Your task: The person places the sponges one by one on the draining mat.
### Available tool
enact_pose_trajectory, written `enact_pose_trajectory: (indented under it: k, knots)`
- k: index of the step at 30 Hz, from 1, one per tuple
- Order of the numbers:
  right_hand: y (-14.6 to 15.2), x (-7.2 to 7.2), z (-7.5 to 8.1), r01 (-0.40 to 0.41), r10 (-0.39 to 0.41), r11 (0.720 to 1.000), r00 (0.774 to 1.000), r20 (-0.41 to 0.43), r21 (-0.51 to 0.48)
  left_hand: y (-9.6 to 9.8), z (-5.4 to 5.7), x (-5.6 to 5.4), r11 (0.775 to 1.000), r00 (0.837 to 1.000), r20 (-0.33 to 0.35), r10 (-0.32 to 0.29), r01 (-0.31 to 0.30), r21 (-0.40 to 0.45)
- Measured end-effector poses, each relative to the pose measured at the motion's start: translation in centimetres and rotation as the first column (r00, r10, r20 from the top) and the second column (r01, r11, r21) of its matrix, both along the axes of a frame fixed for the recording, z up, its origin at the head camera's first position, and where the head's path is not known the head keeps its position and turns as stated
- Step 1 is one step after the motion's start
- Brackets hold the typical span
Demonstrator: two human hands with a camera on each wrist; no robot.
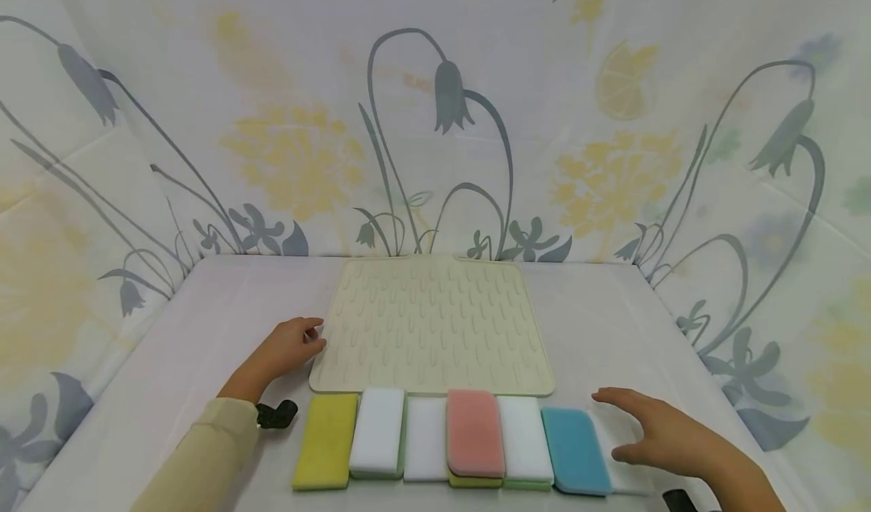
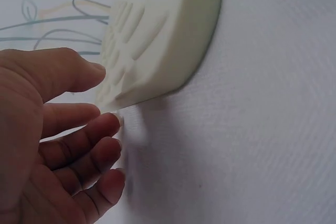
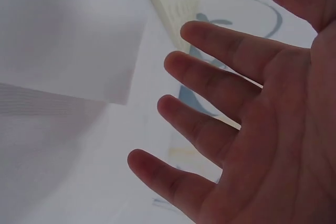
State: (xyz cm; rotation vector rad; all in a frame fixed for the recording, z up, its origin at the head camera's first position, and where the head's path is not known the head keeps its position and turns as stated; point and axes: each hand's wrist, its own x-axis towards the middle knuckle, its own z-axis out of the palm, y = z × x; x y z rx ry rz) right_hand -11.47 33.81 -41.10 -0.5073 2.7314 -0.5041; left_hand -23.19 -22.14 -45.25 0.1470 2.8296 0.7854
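On the table point(image 1: 592, 323) we can pass right of the cream mat point(image 1: 435, 327); the left hand point(image 1: 296, 343) crowds its left edge, sponges point(image 1: 475, 432) line its near edge, the patterned curtain point(image 1: 422, 156) closes the far side.

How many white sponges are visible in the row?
4: the first just right of the yellow one, the second just left of the pink one, the third just right of it, the fourth just right of the blue one. Others may be hidden underneath.
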Motion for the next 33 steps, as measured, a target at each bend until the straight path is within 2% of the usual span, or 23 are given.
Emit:
enact_pose_trajectory:
  k: [4, 9, 21, 28, 33]
  knots:
    - [-0.2, 0.1, -0.2, 0.048, -0.045, 0.999, 0.994, 0.095, -0.025, 0.1, -0.3, 0.2, 1.000, 1.000, -0.014, 0.007, -0.007, 0.008]
    - [-0.6, 0.1, -0.5, 0.137, -0.129, 0.990, 0.972, 0.195, -0.028, 0.0, -0.8, 0.1, 1.000, 0.999, -0.031, 0.013, -0.012, 0.024]
    - [-0.6, 0.3, -1.5, 0.186, -0.174, 0.982, 0.953, 0.247, -0.026, -0.3, -1.4, -0.1, 0.998, 0.997, -0.062, 0.046, -0.043, 0.054]
    - [-0.3, 0.7, -1.9, 0.130, -0.117, 0.990, 0.970, 0.215, -0.047, -0.1, -1.5, 0.1, 0.996, 0.996, -0.067, 0.065, -0.061, 0.070]
    - [-0.4, 0.8, -1.9, 0.124, -0.119, 0.992, 0.975, 0.188, -0.016, -0.2, -1.7, 0.3, 0.982, 0.993, -0.012, 0.115, -0.112, 0.152]
